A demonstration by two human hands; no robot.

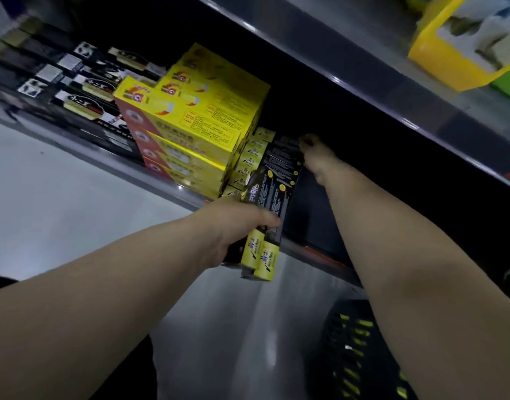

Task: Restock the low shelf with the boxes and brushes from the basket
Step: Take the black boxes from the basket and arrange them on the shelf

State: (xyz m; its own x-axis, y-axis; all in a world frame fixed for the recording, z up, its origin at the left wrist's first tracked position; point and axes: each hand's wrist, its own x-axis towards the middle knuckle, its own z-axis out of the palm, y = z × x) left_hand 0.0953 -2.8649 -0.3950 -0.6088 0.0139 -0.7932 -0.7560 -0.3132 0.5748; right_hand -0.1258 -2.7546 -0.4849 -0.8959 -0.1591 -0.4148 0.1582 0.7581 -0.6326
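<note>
The long black boxes [272,192] you are shelving lie half in and half out of the low shelf [103,161], far ends inside the dark bay, yellow near ends hanging out over the shelf lip, just right of a column of like boxes [253,157] stacked with their yellow ends facing you. Treat them as light, thin card: stiff along their length, but the walls will likely dent if you squeeze mid-span, and the glossy faces may slide on one another, so the bundle could fan apart. Hold near the ends, where the folded flaps stiffen them. Your left hand [233,229] does that now, thumb curled over the top face and fingers wrapped beneath the near end, carrying the weight. Your right hand [315,157] reaches deep into the bay with its fingertips at the far end of the top box; whether they pinch it or only steer it, you cannot tell in that shadow. Left of the column stands a stack of big yellow boxes [196,122], and farther left the brush packs [83,85] lie in rows. The basket [349,342] sits on the floor under your right forearm, yellow items showing through its mesh
</note>
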